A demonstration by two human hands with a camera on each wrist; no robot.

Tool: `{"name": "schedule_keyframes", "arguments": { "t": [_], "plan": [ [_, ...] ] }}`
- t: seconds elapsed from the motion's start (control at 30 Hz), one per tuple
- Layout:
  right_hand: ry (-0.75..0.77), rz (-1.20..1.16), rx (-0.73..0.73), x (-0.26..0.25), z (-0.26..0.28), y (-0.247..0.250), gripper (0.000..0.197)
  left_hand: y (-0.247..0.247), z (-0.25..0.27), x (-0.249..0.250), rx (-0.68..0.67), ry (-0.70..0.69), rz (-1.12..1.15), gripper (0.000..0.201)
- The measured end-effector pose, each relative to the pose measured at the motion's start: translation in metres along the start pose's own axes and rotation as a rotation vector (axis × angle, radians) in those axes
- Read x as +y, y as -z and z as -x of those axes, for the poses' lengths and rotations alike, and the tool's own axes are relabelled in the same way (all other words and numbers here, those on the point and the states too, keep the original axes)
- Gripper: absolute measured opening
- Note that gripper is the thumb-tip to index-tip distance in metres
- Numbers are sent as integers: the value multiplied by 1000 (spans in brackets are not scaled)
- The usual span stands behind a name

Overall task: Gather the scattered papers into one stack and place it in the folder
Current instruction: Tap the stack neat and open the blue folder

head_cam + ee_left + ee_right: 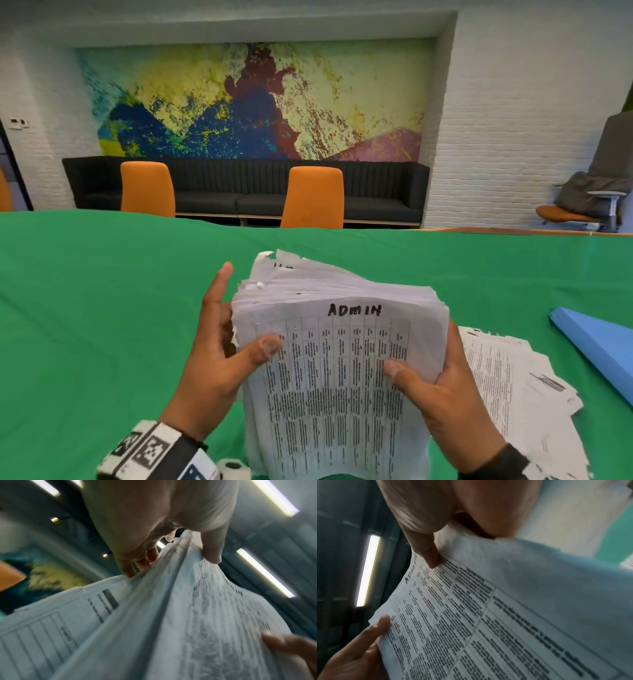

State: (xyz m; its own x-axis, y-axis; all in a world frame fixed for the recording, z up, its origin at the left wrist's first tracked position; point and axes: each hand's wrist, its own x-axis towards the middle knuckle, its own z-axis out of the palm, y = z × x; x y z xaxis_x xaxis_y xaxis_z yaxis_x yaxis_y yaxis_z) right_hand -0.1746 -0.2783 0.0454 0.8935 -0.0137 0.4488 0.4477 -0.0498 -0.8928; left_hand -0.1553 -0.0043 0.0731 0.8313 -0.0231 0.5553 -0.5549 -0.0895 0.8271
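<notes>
A thick stack of printed papers, its top sheet marked "ADMIN", is held upright above the green table. My left hand grips its left edge, thumb on the front sheet, other fingers behind, index finger pointing up. My right hand grips the right edge, thumb on the front. In the left wrist view the stack fans out below my left hand. In the right wrist view the top sheet fills the frame under my right hand. More loose papers lie on the table to the right. The blue folder lies at the right edge.
Two orange chairs stand behind the table's far edge, with a dark sofa along the wall. A small white object lies near the table's front edge, beside my left wrist.
</notes>
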Motion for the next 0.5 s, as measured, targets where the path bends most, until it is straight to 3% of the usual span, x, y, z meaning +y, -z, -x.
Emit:
{"name": "schedule_keyframes", "arguments": {
  "t": [0.17, 0.3, 0.5],
  "plan": [
    [-22, 36, 1, -5, 2, 6, 105, 2, 9, -7, -13, 68, 49, 118],
    [186, 181, 45, -25, -8, 9, 98, 11, -6, 6, -24, -16, -55, 124],
    [211, 248, -38, -33, -12, 11, 98, 25, -28, 21, -177, -127, -338, 114]
  ]
}}
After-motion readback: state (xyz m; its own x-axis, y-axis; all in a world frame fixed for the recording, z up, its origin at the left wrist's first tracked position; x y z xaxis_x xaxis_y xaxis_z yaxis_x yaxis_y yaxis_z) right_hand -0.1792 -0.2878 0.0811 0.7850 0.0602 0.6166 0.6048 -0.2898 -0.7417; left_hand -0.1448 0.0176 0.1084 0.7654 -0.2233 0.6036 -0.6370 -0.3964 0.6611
